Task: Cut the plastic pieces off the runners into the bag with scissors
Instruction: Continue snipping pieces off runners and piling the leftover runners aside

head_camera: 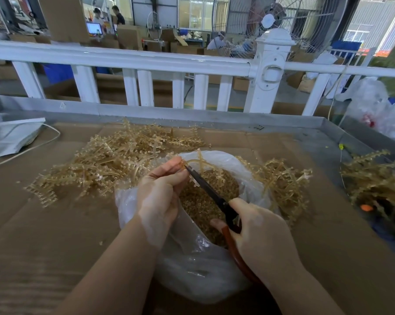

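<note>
The table (301,142) is a metal tray with raised edges, its floor lined with flattened cardboard (44,235). Beyond its far edge stands a white railing (133,62), with a large fan (283,21) behind the railing post. On the cardboard, a large heap of amber runners (105,164) lies left of centre, reaching toward the far edge; a smaller heap (280,178) lies just right of the bag, and a third heap (371,178) sits near the right wall of the table. A clear plastic bag (192,264) stands open in the middle, between the heaps, and holds a mass of small amber cut pieces (205,201). At far left a stack of white sheets (12,137) rests on the table with a pale cord (33,148) running across it. The left hand (160,194) is closed, thumb and fingers pinching one runner (197,161) above the bag mouth; the runner arches away over the bag. The right hand (260,230) is closed around the reddish-brown handles of the scissors (214,196), which point up and left. The dark blade tips meet the runner right at the left fingertips; whether the blades are parted cannot be told.
</note>
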Demonstrator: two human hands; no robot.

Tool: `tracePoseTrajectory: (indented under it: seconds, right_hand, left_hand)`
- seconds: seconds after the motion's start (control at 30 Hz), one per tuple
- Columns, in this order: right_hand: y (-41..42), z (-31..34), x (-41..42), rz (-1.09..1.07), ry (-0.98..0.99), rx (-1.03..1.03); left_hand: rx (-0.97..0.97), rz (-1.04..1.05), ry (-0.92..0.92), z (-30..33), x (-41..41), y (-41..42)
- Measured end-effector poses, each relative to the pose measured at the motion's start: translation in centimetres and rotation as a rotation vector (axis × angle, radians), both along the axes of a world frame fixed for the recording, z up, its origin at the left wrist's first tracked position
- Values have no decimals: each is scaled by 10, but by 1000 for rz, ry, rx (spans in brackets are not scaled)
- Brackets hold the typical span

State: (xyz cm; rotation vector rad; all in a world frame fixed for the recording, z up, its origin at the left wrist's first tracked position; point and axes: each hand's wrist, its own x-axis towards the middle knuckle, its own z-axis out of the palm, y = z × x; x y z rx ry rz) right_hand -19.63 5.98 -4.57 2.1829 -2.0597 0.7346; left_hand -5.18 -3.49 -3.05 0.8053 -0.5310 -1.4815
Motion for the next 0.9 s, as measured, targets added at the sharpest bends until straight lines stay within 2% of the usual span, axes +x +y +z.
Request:
tracePoseTrajectory:
  seconds: [0.2, 0.37, 0.63, 0.73, 0.83, 0.9]
  right_hand:
    - [-2, 0, 0, -7, 23, -47]
    - [-3, 0, -3, 7, 9, -16]
    - [-8, 2, -2, 44, -82, 85]
    - [-8, 5, 1, 60, -103, 83]
    - [-8, 8, -1, 34, -238, 64]
    - [-7, 10, -2, 8, -245, 61]
  left_hand:
    - [3, -3, -13, -1, 1, -2]
    - [-37, 9, -93, -3, -1, -3]
    - [-66, -18, -190, -9, -5, -2]
    - [-40, -33, -187, -14, -7, -2]
    - [-34, -30, -167, -17, -5, -2]
    - [-49, -30, -166, -18, -4, -1]
